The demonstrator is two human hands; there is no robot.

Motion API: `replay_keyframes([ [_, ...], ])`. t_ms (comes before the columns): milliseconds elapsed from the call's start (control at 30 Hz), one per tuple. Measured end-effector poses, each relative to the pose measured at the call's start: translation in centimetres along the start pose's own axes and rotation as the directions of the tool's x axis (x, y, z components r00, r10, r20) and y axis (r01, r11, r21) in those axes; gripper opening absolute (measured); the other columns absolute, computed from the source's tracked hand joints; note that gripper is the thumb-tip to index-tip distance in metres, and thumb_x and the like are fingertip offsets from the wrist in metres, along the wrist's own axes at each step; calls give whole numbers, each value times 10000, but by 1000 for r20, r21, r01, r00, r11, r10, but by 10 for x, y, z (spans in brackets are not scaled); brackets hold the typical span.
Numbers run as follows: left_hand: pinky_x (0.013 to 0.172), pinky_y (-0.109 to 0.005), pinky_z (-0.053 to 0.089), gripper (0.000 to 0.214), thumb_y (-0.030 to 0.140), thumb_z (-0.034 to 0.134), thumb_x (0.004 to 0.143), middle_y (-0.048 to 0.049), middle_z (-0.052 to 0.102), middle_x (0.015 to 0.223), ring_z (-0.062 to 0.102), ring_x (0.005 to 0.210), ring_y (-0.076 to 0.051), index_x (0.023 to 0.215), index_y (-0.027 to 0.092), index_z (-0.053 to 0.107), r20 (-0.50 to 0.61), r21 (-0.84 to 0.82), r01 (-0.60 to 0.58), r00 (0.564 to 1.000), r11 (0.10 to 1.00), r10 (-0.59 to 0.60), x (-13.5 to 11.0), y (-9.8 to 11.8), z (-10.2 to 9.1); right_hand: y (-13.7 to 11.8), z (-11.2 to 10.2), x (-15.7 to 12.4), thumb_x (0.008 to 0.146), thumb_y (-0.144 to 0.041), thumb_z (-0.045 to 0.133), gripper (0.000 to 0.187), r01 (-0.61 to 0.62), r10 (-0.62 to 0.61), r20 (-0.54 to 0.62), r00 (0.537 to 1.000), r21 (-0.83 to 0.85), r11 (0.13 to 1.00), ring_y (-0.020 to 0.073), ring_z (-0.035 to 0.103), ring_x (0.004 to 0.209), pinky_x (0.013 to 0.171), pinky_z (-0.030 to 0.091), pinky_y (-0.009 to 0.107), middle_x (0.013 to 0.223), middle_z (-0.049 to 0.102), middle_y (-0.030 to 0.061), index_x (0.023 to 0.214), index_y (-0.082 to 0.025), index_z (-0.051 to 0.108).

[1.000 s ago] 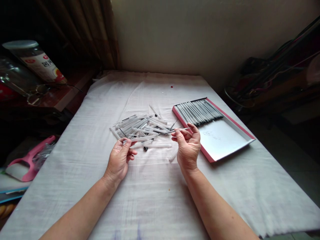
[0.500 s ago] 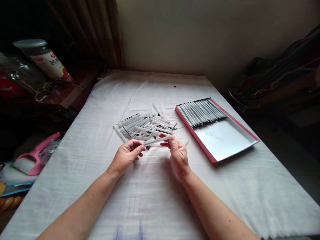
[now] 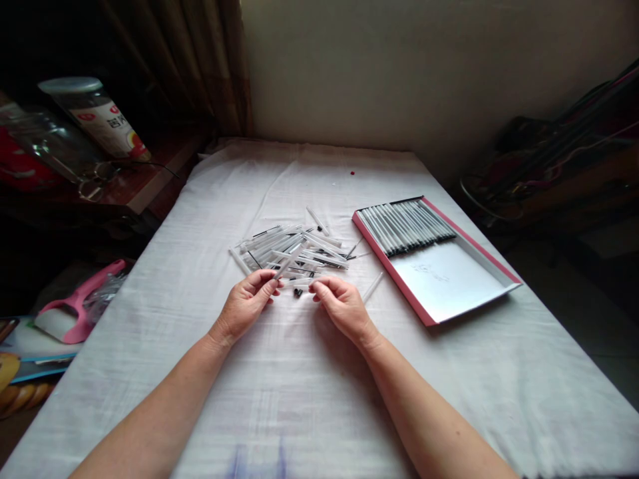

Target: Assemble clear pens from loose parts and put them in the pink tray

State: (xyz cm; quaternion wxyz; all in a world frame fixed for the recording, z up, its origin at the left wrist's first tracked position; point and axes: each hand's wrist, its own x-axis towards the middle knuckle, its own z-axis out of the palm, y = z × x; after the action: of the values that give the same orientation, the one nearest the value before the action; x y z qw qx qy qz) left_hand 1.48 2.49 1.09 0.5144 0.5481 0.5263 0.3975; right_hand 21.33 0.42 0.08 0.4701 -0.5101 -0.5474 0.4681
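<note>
Just at the near side of a loose pile of pen parts (image 3: 267, 243), the left hand (image 3: 243, 305) has its thumb and forefinger clamped on the lower end of a clear pen tube (image 3: 290, 260). The tube slants up and away from that pinch, toward the right, its far end seen against the pile. The left wrist is nearly straight, the back of the hand turned up and outward, the other fingers curled beneath the pinch. The forearm runs back from it to the lower left.

Across a narrow gap from the left grip, the right hand (image 3: 343, 306) points inward, bent at the wrist, with thumb and fingertips drawn close together; I cannot tell whether anything small is caught between them. Its forearm runs back to the lower right. The two hands are near each other but apart.

Between the two sets of fingertips, small black caps (image 3: 298, 293) lie on the pale cloth (image 3: 279, 392). Just beyond the right hand's outer side lies another clear tube (image 3: 374, 285). Farther to the right of that grip sits a pink-edged box (image 3: 436, 289), a row of pens (image 3: 407, 227) filling its far part.
</note>
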Motion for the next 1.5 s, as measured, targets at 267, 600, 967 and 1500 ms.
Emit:
replay_keyframes([
  [267,594,-216,481,443,540,711,697,-53,721,881,639,728,-152,949,180,650,-33,-81,40,999,996,-42,1,1,0,5,15,4,814,-180,611,176,226,-195,125,973,-692,685,164,624,744,668,470,248,875,651,40,947,-247,704],
  [600,612,-230,490,478,541,742,635,-25,681,720,598,672,-141,935,169,732,-21,-54,57,998,997,-58,1,2,-2,3,3,4,845,-281,567,121,158,-187,-59,981,-325,932,144,604,641,644,491,267,766,674,34,858,-192,647],
  [967,803,-305,526,322,421,667,744,-69,745,903,665,884,-217,951,187,745,16,141,-74,997,987,72,1,-4,-3,-12,-19,3,774,-331,652,209,87,-43,-264,964,156,984,135,575,643,562,483,271,765,644,17,940,-205,667],
  [1500,889,-324,507,270,371,644,776,-74,750,984,674,936,-224,949,192,747,49,231,-149,989,961,142,0,-4,-2,-11,-21,-1,828,-264,621,139,246,-255,-210,944,-70,967,163,606,775,670,506,298,920,643,60,937,-223,697],
])
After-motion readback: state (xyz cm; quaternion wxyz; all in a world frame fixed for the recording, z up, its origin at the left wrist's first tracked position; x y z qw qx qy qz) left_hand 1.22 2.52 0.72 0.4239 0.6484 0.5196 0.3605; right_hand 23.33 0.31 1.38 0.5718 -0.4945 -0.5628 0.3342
